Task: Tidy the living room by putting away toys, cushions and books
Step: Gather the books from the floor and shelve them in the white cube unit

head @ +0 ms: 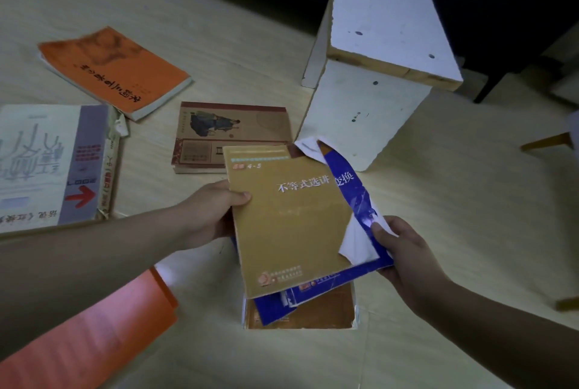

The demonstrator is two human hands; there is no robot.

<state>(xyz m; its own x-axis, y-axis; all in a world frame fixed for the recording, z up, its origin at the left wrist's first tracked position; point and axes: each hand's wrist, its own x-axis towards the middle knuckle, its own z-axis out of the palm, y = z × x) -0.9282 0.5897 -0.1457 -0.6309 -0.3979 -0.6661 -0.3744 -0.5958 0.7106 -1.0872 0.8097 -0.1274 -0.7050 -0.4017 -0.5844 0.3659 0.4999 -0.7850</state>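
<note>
My left hand (213,213) grips the left edge of a tan book (288,219), thumb on its cover. My right hand (404,250) holds the right edge of a blue book (354,197) with a torn, curled cover, lying partly under the tan one. Both books are held above the floor. Under them a brown book (319,310) lies flat, with another blue cover (269,310) showing on top of it. More books lie on the floor: an orange book (116,72) at far left, a white and grey book (53,163) at left, a brown illustrated book (225,131) in the middle.
A white wooden stool (379,53) stands just beyond the held books, at the upper right. An orange-red book or folder (94,332) lies at the bottom left under my left arm. Dark furniture with a leg (492,84) stands at the far right. Pale wood floor (454,200) stretches around.
</note>
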